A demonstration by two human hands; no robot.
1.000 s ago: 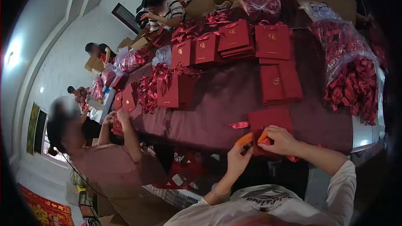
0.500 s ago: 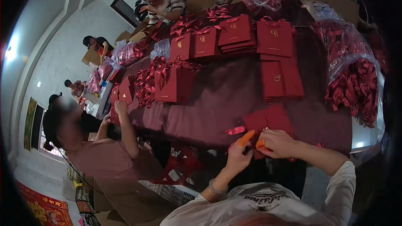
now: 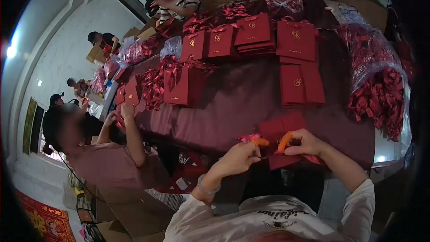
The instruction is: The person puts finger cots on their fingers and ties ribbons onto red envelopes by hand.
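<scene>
A red paper gift bag (image 3: 286, 124) lies on the cloth at the near edge of the table, in front of both hands. My left hand (image 3: 237, 157) is at its left side, fingers curled in, one wearing an orange finger cover; what they grip is hidden. A shiny pink-red ribbon (image 3: 249, 137) shows just beyond these fingers. My right hand (image 3: 308, 144) pinches the bag's near part between thumb and an orange-covered, bent index finger. More red ribbon (image 3: 312, 158) shows beneath that hand.
Stacked red bags (image 3: 301, 85) with gold lettering stand ahead, more bags (image 3: 253, 31) behind. On the right, a clear plastic sack (image 3: 376, 67) spills red ribbons. At left a co-worker in a pink shirt (image 3: 112, 166) handles bags; other people work farther back.
My hands have moved apart: the left went left and slightly up, the right rose and shifted right. The near part of the bag shows more. The neighbour's hands moved a little.
</scene>
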